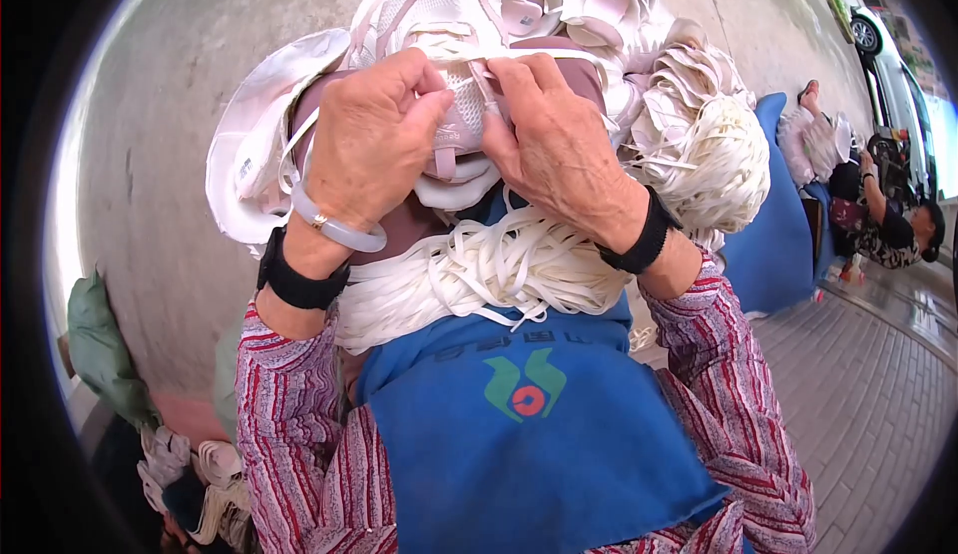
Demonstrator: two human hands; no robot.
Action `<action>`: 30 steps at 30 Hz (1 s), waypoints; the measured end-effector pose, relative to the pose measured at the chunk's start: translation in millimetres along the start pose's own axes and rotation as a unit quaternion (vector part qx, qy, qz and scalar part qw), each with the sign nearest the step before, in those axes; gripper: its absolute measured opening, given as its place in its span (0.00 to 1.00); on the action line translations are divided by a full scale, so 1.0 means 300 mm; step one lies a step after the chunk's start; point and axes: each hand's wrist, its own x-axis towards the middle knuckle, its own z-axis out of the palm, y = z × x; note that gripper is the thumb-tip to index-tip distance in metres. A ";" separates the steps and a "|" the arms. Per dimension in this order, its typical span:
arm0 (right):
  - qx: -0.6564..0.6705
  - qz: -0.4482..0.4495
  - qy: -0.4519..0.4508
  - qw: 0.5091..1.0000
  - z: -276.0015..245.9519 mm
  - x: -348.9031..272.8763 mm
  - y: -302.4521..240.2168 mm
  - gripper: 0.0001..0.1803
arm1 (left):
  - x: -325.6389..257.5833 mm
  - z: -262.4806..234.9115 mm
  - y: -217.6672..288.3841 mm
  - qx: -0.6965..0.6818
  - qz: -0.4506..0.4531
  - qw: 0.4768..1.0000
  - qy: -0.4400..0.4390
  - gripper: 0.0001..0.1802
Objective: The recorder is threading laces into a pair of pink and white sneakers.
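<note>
A white and pale pink mesh shoe upper (pixel 444 0) lies across my knees. Over its opening runs a flat white shoelace (pixel 559 53). My left hand (pixel 369 140) is closed at the upper's left side, its curled fingers on the lace; the fingertips are partly hidden. My right hand (pixel 564 145) pinches the upper's edge by the eyelets, with the lace passing at its index finger. A thick bundle of white laces (pixel 479 270) rests on my lap below both wrists, over a blue apron (pixel 539 454).
More shoe uppers (pixel 684 90) are piled at the far right, beside another lace bundle (pixel 714 160). A white upper (pixel 249 145) lies left of my left hand. Green sacking (pixel 105 354) stands at left. A seated person (pixel 888 220) and a parked car (pixel 903 85) are at right.
</note>
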 end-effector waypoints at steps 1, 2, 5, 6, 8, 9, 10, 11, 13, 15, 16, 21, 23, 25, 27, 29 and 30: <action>0.004 0.009 -0.005 1.000 -0.011 0.006 0.004 0.21 | -0.008 -0.048 -0.006 -0.104 -0.055 0.993 -0.017 0.06; 0.007 0.018 -0.010 1.000 -0.018 0.007 0.006 0.21 | -0.015 -0.100 -0.016 -0.206 -0.110 0.972 -0.035 0.08; 0.022 -0.037 0.037 0.998 -0.021 0.007 -0.021 0.21 | -0.070 -0.244 -0.082 -0.313 -0.218 0.922 -0.070 0.07; 0.023 -0.078 0.063 0.995 -0.015 0.009 -0.032 0.21 | -0.095 -0.220 -0.090 -0.313 -0.220 0.922 -0.063 0.07; 0.003 -0.125 0.077 0.989 0.011 0.035 -0.047 0.18 | -0.110 -0.156 -0.080 -0.293 -0.176 0.932 -0.119 0.08; -0.015 -0.172 0.092 0.981 0.020 0.052 -0.054 0.16 | -0.098 -0.175 -0.057 -0.186 -0.167 0.949 -0.191 0.09; -0.017 -0.174 0.091 0.980 0.023 0.067 -0.054 0.16 | -0.096 -0.160 -0.049 -0.188 -0.166 0.950 -0.188 0.09; -0.056 -0.218 0.069 0.972 0.027 0.084 -0.051 0.13 | -0.092 -0.137 -0.043 -0.273 -0.164 0.936 -0.149 0.09; -0.089 -0.272 0.070 0.956 0.055 0.110 -0.043 0.08 | -0.087 -0.132 -0.060 -0.353 -0.191 0.912 -0.084 0.10; -0.076 -0.285 0.047 0.954 0.062 0.108 -0.039 0.08 | -0.097 -0.170 -0.057 -0.346 -0.213 0.908 -0.105 0.09; -0.063 -0.292 0.024 0.954 0.064 0.101 -0.038 0.08 | -0.103 -0.186 -0.061 -0.340 -0.235 0.901 -0.132 0.09; 0.028 -0.244 -0.014 0.969 0.038 0.072 -0.049 0.13 | -0.147 -0.174 -0.100 -0.509 -0.181 0.835 -0.102 0.18; 0.043 -0.254 -0.037 0.966 0.018 0.079 -0.031 0.14 | -0.156 -0.172 -0.116 -0.488 -0.196 0.845 -0.096 0.18; 0.041 -0.276 -0.083 0.957 -0.010 0.083 -0.026 0.16 | -0.152 -0.163 -0.120 -0.470 -0.207 0.853 -0.095 0.17; 0.024 -0.278 -0.103 0.955 -0.015 0.075 -0.032 0.18 | -0.152 -0.158 -0.120 -0.438 -0.222 0.866 -0.095 0.13; 0.010 -0.282 -0.123 0.951 -0.009 0.067 -0.040 0.21 | -0.154 -0.165 -0.114 -0.428 -0.221 0.872 -0.088 0.12; -0.024 -0.281 -0.113 0.953 -0.002 0.058 -0.040 0.20 | -0.152 -0.169 -0.110 -0.420 -0.219 0.876 -0.086 0.11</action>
